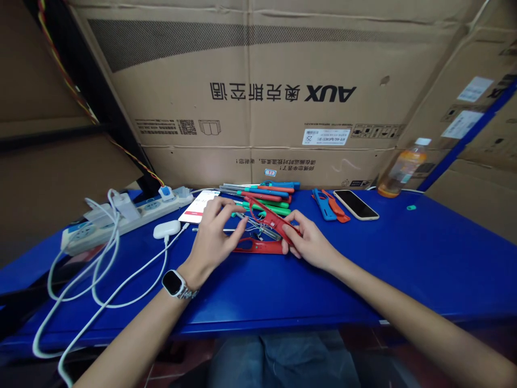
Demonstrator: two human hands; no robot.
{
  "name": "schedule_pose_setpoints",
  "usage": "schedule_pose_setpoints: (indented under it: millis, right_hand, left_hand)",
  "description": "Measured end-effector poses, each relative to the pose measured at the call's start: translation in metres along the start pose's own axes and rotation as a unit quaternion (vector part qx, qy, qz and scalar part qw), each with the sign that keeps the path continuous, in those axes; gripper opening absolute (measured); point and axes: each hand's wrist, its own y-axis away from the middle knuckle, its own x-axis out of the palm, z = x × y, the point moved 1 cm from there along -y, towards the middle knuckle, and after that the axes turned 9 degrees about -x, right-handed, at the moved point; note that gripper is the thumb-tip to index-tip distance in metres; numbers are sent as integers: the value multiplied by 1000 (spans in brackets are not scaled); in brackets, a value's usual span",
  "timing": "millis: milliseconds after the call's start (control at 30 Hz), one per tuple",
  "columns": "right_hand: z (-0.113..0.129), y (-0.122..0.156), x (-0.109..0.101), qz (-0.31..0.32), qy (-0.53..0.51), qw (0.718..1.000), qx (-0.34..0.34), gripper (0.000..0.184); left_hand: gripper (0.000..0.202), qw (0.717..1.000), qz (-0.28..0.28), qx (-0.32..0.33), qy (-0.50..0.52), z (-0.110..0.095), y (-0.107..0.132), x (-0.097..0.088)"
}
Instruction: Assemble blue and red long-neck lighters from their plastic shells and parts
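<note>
My right hand is closed on one end of a red lighter casing, which is tilted above the table. My left hand, a watch on its wrist, hovers to the left with thumb and fingers apart and nothing visible between them. Below the held casing lies another red casing piece, flat on the blue table. Thin wires and small metal parts show between the two, partly hidden. Behind my hands is a pile of long-necked lighters with blue, red and green handles.
A power strip with white cables and a white earbud case are at left. A lit phone lies behind my left hand. To the right are blue and orange casings, a dark phone and a bottle. Cardboard walls the back.
</note>
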Motion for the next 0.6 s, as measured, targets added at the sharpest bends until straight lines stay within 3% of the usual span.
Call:
schedule_pose_setpoints:
  millis: [167, 400, 600]
  right_hand:
    - [7, -3, 12, 1, 31, 999, -9, 19]
    - [13, -7, 34, -32, 54, 997, -41, 14]
    - [17, -11, 38, -66, 88, 993, -49, 11]
  left_hand:
    - [15, 997, 44, -5, 64, -9, 5, 16]
    - [21, 997, 10, 18, 73, -14, 9, 23]
    - [22, 997, -17, 25, 75, -14, 6, 26]
